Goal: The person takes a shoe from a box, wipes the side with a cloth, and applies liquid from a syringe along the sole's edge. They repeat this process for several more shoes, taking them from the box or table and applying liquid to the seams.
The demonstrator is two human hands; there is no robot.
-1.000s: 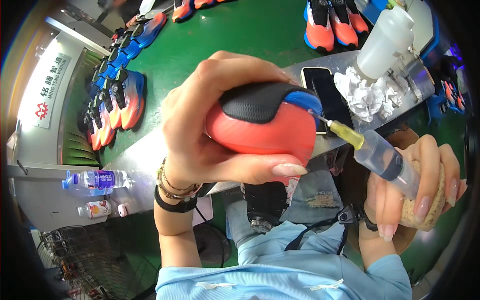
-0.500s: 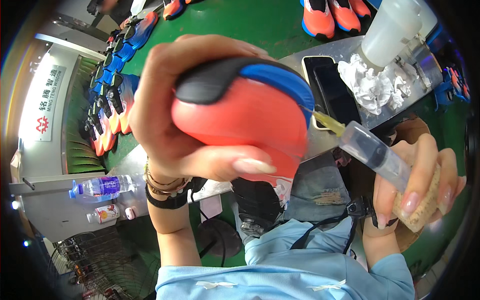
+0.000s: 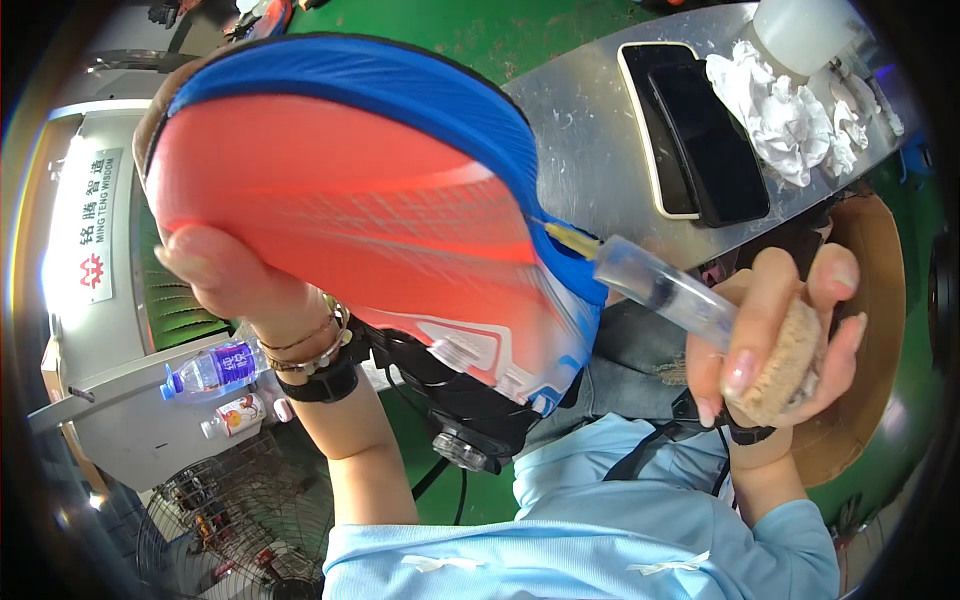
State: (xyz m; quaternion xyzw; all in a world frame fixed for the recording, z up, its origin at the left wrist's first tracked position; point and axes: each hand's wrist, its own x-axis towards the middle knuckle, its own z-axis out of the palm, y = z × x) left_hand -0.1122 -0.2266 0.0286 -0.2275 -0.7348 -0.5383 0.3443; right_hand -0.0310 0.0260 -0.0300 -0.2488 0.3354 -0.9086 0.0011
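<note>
A coral-red shoe (image 3: 330, 200) with a blue sole edge (image 3: 480, 110) fills the middle left. It is tilted, its side toward me, its black collar and clear dial (image 3: 462, 450) lowest. My left hand (image 3: 225, 275) is closed round its left end; the thumb lies on the red upper and most fingers are hidden behind. My right hand (image 3: 760, 300) grips a clear syringe (image 3: 660, 288) with a yellow-based needle. The needle end is at the line between upper and blue sole edge, apparently touching. The same hand also clasps a tan, rough, crumbly-looking block (image 3: 785, 365).
On a metal tabletop (image 3: 570, 90) lie two phones (image 3: 710, 150), crumpled white tissue (image 3: 775, 115) and a whitish plastic container (image 3: 805, 30). A cardboard box (image 3: 870, 330) stands at right. Bottles (image 3: 215, 370) and a wire-caged fan (image 3: 240, 520) are at lower left.
The shoe has turned from toe-on to side-on and sits closer and further left. My right hand has moved left with the syringe and block. The row of shoes at left is now hidden.
</note>
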